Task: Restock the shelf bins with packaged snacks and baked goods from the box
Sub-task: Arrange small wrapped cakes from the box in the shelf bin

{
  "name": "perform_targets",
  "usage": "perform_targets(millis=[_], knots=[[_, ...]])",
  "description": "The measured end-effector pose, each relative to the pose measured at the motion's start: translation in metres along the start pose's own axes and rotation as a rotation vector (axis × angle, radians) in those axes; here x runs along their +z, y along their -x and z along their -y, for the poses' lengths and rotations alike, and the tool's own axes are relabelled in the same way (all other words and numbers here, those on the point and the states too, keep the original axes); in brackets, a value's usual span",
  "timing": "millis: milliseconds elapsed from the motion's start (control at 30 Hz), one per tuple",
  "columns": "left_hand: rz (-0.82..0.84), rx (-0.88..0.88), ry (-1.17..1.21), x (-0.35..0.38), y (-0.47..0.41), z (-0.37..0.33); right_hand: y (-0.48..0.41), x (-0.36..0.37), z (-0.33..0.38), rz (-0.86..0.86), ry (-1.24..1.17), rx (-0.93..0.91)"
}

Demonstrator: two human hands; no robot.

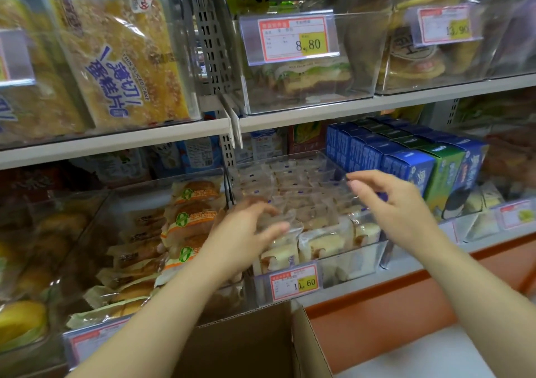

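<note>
Bin (355, 261) between blue boxes (406, 165), orange-labelled cakes (194, 221).

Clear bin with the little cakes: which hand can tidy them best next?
Probably the left hand: its fingers are right at the front cake packets in the clear bin. The right hand hovers higher, by the bin's right side, holding nothing.

Red-and-yellow price tag (293, 39) marked 8.80 on upper level; second price tag (294, 283) marked 1.60 lower down. Grey perforated upright (213, 49) between bays. White shelf edge (116, 139). Orange ledge (391, 299) beneath.
</note>
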State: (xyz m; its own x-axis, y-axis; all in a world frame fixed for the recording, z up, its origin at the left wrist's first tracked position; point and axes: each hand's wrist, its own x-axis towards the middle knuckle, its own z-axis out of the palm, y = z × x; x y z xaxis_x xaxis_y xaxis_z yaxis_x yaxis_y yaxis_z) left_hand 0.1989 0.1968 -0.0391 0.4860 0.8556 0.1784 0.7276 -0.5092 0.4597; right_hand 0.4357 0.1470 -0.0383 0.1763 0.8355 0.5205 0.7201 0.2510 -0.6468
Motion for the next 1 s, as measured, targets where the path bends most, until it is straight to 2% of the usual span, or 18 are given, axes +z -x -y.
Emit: perform_targets(millis=[100, 167, 300, 433, 633, 700, 800, 900, 1000], knots=[[-0.211, 0.031, 0.119, 0.006, -0.008, -0.013, 0.001, -0.009, -0.022, 0.004, 0.093, 0.115], [-0.252, 0.082, 0.03, 0.013, -0.012, -0.028, 0.004, -0.006, -0.033, 0.059, 0.183, 0.129], [-0.103, 0.186, -0.453, 0.042, -0.021, -0.051, 0.008, -0.001, -0.049, 0.235, 0.309, 0.088], [-0.001, 0.177, -0.683, 0.061, -0.029, -0.056, 0.007, -0.002, -0.049, 0.201, 0.314, 0.044], [-0.032, 0.323, -0.618, 0.056, -0.026, -0.026, 0.013, 0.001, -0.04, 0.167, 0.292, -0.095], [-0.079, 0.307, -0.689, 0.054, -0.026, -0.022, 0.014, 0.001, -0.039, 0.19, 0.299, -0.098], [0.036, 0.253, -0.659, 0.056, -0.03, -0.032, 0.012, -0.001, -0.038, 0.203, 0.342, -0.052], [0.033, 0.219, -0.65, 0.057, -0.03, -0.039, 0.011, -0.003, -0.036, 0.24, 0.456, 0.012], [0.044, 0.169, -0.571, 0.055, -0.026, -0.042, 0.006, -0.006, -0.03, 0.149, 0.471, -0.046]])
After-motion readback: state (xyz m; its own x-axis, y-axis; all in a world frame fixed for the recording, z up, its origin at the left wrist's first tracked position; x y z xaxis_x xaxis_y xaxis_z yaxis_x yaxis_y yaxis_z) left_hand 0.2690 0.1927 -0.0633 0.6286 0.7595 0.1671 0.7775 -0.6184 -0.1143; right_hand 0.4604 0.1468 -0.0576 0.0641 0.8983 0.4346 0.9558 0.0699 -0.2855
